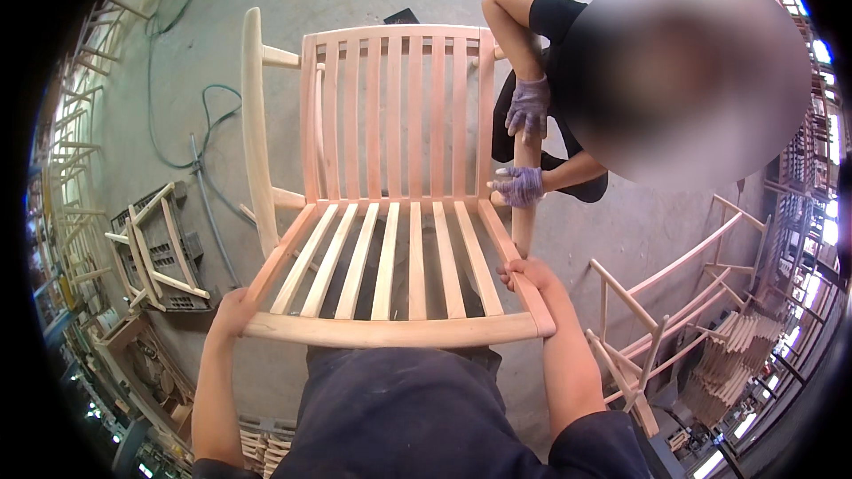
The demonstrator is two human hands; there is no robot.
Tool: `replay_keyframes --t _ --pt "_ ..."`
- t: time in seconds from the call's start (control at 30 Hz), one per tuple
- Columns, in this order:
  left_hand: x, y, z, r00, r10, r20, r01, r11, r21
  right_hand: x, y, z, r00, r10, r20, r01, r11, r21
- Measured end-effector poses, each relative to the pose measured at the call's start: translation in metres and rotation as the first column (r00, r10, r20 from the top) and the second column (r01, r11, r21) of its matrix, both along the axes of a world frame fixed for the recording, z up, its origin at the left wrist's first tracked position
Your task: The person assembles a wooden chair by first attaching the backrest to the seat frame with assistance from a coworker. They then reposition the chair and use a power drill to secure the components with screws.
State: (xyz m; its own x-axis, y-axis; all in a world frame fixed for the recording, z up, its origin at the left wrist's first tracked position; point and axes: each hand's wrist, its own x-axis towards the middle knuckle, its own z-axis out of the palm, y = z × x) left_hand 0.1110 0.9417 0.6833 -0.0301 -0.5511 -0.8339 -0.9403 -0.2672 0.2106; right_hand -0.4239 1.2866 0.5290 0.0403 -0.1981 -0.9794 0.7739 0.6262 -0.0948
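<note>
In front of me stands a pale wooden armchair frame (394, 111), with a slatted back and a slatted seat. My left hand (233, 312) is closed round the left side rail close to the front corner. On the opposite side rail, my right hand (532, 282) grips with fingers curled over its top. The front seat rail (390, 332) lies across, just before my body. A co-worker crouches at the right, with one gloved hand (530, 105) on the right armrest (527, 153) and the other gloved hand (520, 186) lower on it.
A dark crate (191, 244) bearing small wooden frames sits at the left, near a thin hose (153, 106) on the floor. Wooden frames (661, 337) stand at the right beside a stack of wooden parts (728, 355). More frames (75, 177) line the left edge.
</note>
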Motion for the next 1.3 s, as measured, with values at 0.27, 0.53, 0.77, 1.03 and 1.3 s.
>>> replay_keyframes --t 0.27,0.53,0.77,1.03,1.3 --pt "-0.030 -0.003 0.015 0.994 0.056 0.093 -0.062 0.996 0.063 -0.002 0.007 0.001 0.999 -0.030 0.023 0.031 0.999 -0.010" --pt "-0.013 0.000 0.004 0.997 0.075 0.032 -0.076 0.997 0.031 -0.003 0.004 -0.003 0.999 -0.037 0.020 0.037 0.999 0.001" --pt "-0.031 -0.004 0.016 0.996 0.017 0.091 -0.022 0.998 0.059 -0.004 0.003 0.000 1.000 -0.027 0.002 0.027 1.000 0.012" --pt "0.000 0.002 -0.005 1.000 -0.007 -0.030 0.007 1.000 0.025 -0.003 0.012 -0.013 1.000 -0.012 0.006 0.013 1.000 -0.023" --pt "-0.008 -0.003 0.009 0.998 -0.012 0.054 0.009 0.999 0.054 -0.001 0.007 -0.002 1.000 -0.005 0.023 0.007 0.998 -0.065"
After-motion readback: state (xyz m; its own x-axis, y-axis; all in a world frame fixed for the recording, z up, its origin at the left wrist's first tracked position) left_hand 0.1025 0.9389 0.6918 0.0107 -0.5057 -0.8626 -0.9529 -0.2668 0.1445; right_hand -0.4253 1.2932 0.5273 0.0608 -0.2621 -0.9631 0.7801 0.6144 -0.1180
